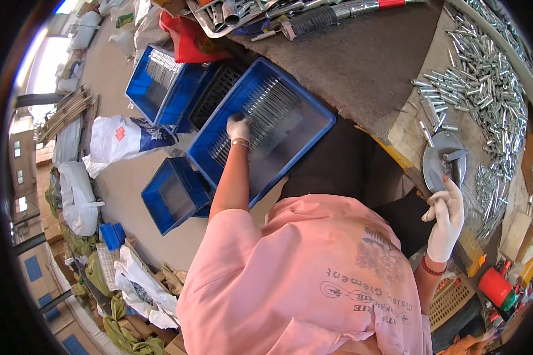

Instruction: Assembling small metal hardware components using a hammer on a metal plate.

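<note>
Our left hand is flat, fingers spread, on the metal rods in the blue tray. Right hand is open & holds nothing, near the round metal disc. We think rods could roll & slip out bc the tray tilts.

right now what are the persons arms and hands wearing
Both hands are in thin white gloves: the left hand and the right hand. The left wrist carries a thin pale bracelet, the right wrist a red beaded bracelet. The forearms are bare below the short sleeves of a pink T-shirt with dark print.
</note>
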`<state>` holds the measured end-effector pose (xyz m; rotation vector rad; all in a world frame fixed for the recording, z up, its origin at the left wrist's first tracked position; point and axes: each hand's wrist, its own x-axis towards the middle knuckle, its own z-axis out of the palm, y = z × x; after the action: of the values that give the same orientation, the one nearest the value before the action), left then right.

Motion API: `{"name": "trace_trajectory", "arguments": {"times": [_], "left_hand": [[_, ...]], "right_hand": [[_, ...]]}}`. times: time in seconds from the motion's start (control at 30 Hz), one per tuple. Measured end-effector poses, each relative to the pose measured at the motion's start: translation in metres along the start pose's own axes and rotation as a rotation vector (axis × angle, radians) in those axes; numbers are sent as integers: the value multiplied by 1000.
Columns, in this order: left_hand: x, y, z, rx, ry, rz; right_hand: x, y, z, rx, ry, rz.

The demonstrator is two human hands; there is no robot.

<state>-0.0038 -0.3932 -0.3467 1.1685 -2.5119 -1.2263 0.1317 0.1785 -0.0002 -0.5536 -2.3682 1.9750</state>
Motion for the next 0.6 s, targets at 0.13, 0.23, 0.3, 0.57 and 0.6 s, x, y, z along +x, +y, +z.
{"name": "trace_trajectory", "arguments": {"times": [0.13, 0.23, 0.3, 0.57, 0.6], "left_hand": [[43, -29, -7, 389, 67, 242], [27, -28, -9, 454, 167, 340], [-20, 32, -16, 260, 205, 185], [-200, 326, -49, -184, 38, 1074], [-223, 359, -45, -95, -119, 1315]], "right_hand": [[-2, 2, -10, 43, -17, -14], [-3, 5, -10, 65, -46, -27], [-2, 3, -2, 42, -68, -21], [-5, -6, -10, 99, -131, 64], [-6, -7, -12, 92, -141, 40]]}}
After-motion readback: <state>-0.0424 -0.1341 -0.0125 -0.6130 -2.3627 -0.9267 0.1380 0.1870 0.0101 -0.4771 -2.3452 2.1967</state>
